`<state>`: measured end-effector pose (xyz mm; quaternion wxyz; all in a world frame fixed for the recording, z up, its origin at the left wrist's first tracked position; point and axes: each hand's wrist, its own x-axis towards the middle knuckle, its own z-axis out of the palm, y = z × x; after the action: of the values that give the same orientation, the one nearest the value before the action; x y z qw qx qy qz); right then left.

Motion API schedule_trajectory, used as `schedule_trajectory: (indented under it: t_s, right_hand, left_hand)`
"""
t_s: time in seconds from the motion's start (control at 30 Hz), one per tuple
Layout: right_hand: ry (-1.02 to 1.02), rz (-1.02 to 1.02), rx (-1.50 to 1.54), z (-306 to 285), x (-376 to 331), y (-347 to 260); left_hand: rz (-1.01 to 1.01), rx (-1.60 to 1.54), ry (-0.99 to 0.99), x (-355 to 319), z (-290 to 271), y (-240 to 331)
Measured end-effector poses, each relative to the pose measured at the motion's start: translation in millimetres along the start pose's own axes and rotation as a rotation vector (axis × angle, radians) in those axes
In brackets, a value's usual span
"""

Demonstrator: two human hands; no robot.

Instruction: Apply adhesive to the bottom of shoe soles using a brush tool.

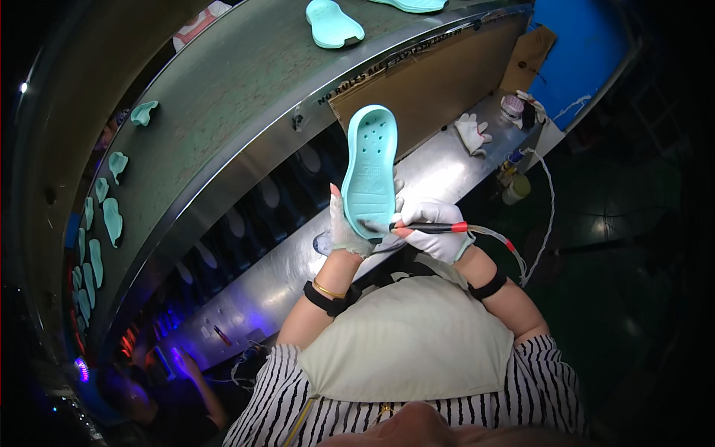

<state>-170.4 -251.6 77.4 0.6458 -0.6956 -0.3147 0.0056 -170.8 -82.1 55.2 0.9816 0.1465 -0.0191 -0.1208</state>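
**One mint sole in hand, loads more on the belt**

Nearest is a smooth cream apron over wavy-striped sleeves. Two hands, both in thin white gloves with some bare fingertips: the left hand grips the heel end of one matte, foamy-looking shoe sole, toe up, with small holes and ridges. The right hand pinches one slim black-and-red tool at the heel; can't tell if its tip touches. Beyond: a shiny metal bench, one crumpled glove, flat brown cardboard, then a scuffed green belt with two soles up top, at least nine leftward.
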Motion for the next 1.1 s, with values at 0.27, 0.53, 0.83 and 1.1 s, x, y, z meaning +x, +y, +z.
schedule_trajectory:
  t_s: [0.27, 0.53, 0.83, 1.1]
  right_hand:
    - [-0.122, 0.076, 0.23, 2.6, 0.6, 3.8]
    - [-0.123, 0.133, 0.248, 1.7, -11.3, 4.0]
    - [-0.3, -0.002, 0.166, -4.8, 27.5, 3.1]
    - [-0.604, 0.159, 0.006, -28.6, 47.9, 3.5]
  left_hand:
    - [-0.083, 0.089, 0.019, -0.6, 7.8, 12.3]
    - [-0.109, -0.01, 0.008, 4.6, -5.3, 31.9]
    - [-0.216, 0.357, 0.279, 8.0, -1.1, 39.0]
    - [-0.414, 0.568, 0.378, 4.7, -11.7, 45.5]
